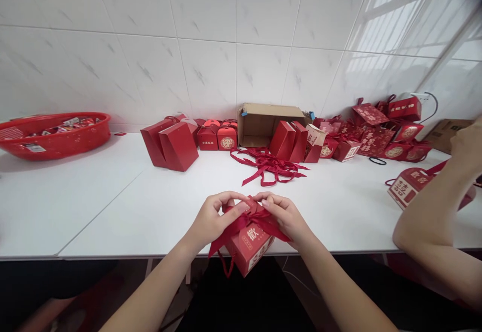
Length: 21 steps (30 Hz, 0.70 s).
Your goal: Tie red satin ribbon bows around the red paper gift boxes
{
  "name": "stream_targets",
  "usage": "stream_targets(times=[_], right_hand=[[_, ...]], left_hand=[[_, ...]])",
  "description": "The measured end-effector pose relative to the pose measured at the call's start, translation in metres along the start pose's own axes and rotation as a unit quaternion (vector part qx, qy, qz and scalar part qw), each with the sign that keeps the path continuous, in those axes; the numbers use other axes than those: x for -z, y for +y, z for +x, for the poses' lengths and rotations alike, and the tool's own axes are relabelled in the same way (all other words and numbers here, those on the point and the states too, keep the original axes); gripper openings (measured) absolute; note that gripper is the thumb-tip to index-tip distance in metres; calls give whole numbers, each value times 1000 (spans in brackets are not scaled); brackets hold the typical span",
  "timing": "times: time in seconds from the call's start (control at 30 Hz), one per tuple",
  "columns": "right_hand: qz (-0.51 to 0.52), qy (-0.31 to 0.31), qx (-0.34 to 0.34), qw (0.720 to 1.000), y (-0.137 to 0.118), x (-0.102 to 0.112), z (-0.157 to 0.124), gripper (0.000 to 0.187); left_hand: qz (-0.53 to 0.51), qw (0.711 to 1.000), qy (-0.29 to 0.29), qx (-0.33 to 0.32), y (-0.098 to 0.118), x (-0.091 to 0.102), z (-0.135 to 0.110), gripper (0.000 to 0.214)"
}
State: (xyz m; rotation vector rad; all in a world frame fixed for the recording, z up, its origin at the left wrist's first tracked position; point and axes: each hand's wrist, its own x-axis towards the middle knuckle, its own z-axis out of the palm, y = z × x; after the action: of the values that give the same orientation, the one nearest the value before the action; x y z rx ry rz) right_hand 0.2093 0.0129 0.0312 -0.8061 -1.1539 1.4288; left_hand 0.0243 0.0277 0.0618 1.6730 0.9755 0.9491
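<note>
Fingers of both bare hands, seen in the head view, close around the upper part of a small red cardboard box with cream panels and gold lettering (243, 247). It is tilted at the near edge of the white tabletop (150, 211), its lower end jutting past that edge. A glossy dark-red ribbon (276, 228) lies across the box, its tails trailing to either side, and a thin red cord (227, 267) hangs at the lower left.

The left hand (212, 220) has its thumb over the ribbon and top; the right hand (288, 215) brings thumb and forefinger together at the opposite side. Each grip is clamped on the box's top and ribbon, though I cannot tell exactly which layer the right fingertips pinch.

The box looks light and fairly stiff, but its thin walls would probably dent under a hard squeeze; the edges and corners seem the safest hold. The ribbon is likely soft and slippery, best pinched near its crossing.

Farther back, a tangle of loose dark-red ribbons (276, 172) lies before an open brown cardboard carton (246, 131) near the tabletop's far edge.
</note>
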Motion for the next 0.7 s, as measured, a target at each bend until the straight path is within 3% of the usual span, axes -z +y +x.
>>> stream_targets(times=[0.07,0.13,0.33,0.43,0.5,0.7], right_hand=[[-13,-3,4,1000,1,3,-2,24],[-29,-2,28,999,2,6,-5,30],[-107,55,144,982,15,22,-39,78],[-191,52,131,971,30,20,-65,119],[-239,41,92,966,40,12,-77,134],[-274,64,61,958,50,0,-84,117]], left_hand=[[-73,997,4,21,-2,2,0,34],[-136,990,19,32,-6,2,-1,35],[-253,963,66,66,-7,-1,-8,30],[-289,951,70,83,-4,-5,-15,30],[-291,951,62,84,-3,-8,-21,31],[-237,967,64,61,-5,-13,-31,32]])
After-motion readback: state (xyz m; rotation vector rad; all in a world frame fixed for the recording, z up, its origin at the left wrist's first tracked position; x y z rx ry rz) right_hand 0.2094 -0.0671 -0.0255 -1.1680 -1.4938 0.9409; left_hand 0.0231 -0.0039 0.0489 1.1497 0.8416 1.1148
